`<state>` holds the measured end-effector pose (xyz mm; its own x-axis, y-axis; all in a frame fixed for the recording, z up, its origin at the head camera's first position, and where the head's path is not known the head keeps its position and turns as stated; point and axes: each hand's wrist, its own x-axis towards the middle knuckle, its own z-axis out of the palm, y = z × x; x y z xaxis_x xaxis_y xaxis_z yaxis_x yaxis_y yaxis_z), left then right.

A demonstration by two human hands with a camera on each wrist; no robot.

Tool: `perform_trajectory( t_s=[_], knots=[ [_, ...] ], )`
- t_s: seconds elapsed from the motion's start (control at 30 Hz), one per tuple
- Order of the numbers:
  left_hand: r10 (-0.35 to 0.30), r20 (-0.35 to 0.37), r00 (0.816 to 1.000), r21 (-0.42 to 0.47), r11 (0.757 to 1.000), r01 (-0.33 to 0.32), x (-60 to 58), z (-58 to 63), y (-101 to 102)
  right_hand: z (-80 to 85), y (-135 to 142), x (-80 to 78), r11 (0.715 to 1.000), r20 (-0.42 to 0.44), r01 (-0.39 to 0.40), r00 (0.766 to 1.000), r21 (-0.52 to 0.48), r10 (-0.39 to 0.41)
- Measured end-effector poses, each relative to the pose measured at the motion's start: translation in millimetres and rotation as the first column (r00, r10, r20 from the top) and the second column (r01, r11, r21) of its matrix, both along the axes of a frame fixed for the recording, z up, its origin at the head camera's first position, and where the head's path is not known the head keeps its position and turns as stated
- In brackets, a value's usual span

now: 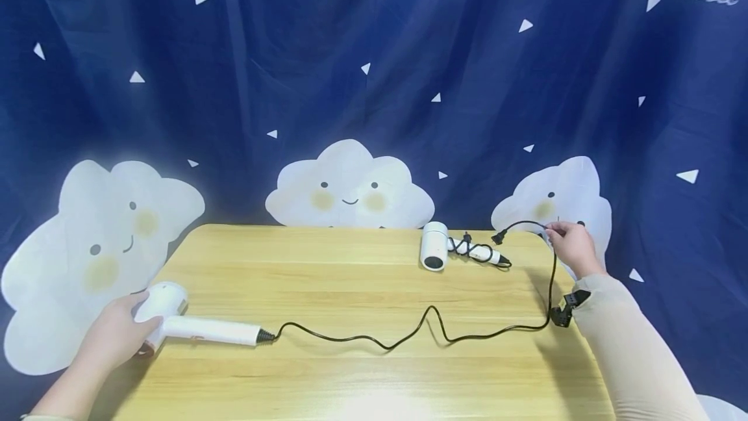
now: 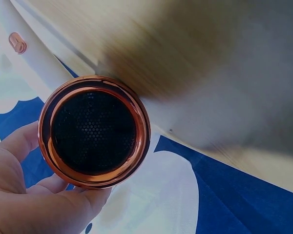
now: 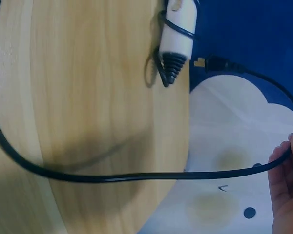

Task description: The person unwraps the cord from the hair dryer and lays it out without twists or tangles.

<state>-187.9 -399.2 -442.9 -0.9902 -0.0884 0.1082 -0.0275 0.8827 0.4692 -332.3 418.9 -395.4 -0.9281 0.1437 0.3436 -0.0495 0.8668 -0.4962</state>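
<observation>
At the table's left side my left hand (image 1: 117,330) grips the head of a white hair dryer (image 1: 210,330), whose handle points right. In the left wrist view the dryer's copper-rimmed round end (image 2: 94,131) faces the camera, with fingers curled round the barrel. A black cord (image 1: 350,338) runs from the handle across the table in loose bends. Over the far right corner my right hand (image 1: 575,249) pinches this cord near its end. The two-pin plug (image 1: 498,237) dangles free to the left of that hand, and shows in the right wrist view as a plug (image 3: 216,64) with brass prongs.
A second white hair dryer (image 1: 434,247) lies at the back right of the wooden table (image 1: 327,252), its cord wrapped round the handle. Behind the table hangs a dark blue curtain (image 1: 350,96) with smiling clouds. A black wrist camera (image 1: 567,309) sits on the right forearm.
</observation>
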Motion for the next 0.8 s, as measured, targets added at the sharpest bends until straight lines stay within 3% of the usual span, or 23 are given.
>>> perform_trajectory(
  t_s=[0.3,0.53,0.8],
  knots=[
    [-0.005,0.021,1.000,0.001,1.000,0.005,0.1,0.4,-1.2,-21.1,3.1,-3.7,0.997,0.074,0.002,0.997,-0.072,0.004],
    [-0.010,-0.012,1.000,-0.003,1.000,0.010,-0.2,-1.3,-0.8,-33.8,12.3,4.5,0.998,0.177,-0.034,0.983,-0.046,0.042],
    [-0.007,0.003,1.000,0.005,1.000,0.007,-0.7,-1.0,0.2,-48.6,25.2,3.2,0.999,0.273,-0.044,0.961,-0.020,0.048]
  ],
)
